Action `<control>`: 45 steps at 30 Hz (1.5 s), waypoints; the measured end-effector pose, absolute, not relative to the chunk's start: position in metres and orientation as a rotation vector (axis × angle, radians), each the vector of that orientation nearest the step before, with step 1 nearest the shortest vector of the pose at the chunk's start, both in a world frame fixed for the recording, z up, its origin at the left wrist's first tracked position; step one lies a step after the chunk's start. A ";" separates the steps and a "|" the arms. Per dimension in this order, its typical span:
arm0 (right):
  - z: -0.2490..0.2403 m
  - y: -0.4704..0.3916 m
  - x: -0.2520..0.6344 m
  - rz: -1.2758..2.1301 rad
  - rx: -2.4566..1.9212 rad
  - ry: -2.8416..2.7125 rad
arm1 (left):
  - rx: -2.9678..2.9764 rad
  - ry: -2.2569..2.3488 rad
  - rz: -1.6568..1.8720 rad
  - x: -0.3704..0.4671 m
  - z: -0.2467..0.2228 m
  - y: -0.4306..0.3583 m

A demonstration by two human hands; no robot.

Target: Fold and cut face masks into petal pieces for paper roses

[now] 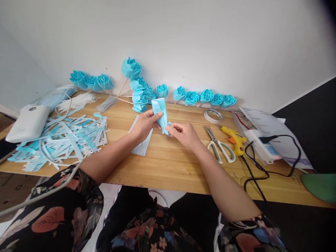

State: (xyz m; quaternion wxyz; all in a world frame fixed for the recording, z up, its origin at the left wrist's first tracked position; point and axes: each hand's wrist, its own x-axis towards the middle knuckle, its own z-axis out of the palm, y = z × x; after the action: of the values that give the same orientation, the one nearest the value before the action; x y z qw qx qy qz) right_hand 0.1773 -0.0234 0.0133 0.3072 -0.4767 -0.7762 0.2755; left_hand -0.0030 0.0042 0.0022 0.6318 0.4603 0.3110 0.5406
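Note:
A folded piece of light-blue face-mask fabric is held upright above the table. My left hand grips it from the left, thumb in front. With fingers pinched at its lower right corner is my right hand; a greyish-blue bit shows behind those fingertips, too hidden to name. Below my left hand, a flat pleated pale-blue mask sheet lies on the wood. To the right of my right hand rest open scissors with white handles.
Blue fabric flowers on sticks line the wall. Cut strips, a white power bank and thin grey wires lie left. Right are a tape roll, yellow glue gun, power strip and black cable.

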 end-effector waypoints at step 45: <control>0.030 -0.068 0.276 -0.102 -2.031 -1.888 | 1.218 0.842 1.171 -0.002 -0.005 0.003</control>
State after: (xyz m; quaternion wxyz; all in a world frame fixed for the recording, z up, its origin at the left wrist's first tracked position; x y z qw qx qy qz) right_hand 0.2756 -0.0678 0.0300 0.1826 -0.7196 -0.6690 -0.0360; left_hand -0.0020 0.0032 -0.0052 0.5867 0.5225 0.3614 0.5022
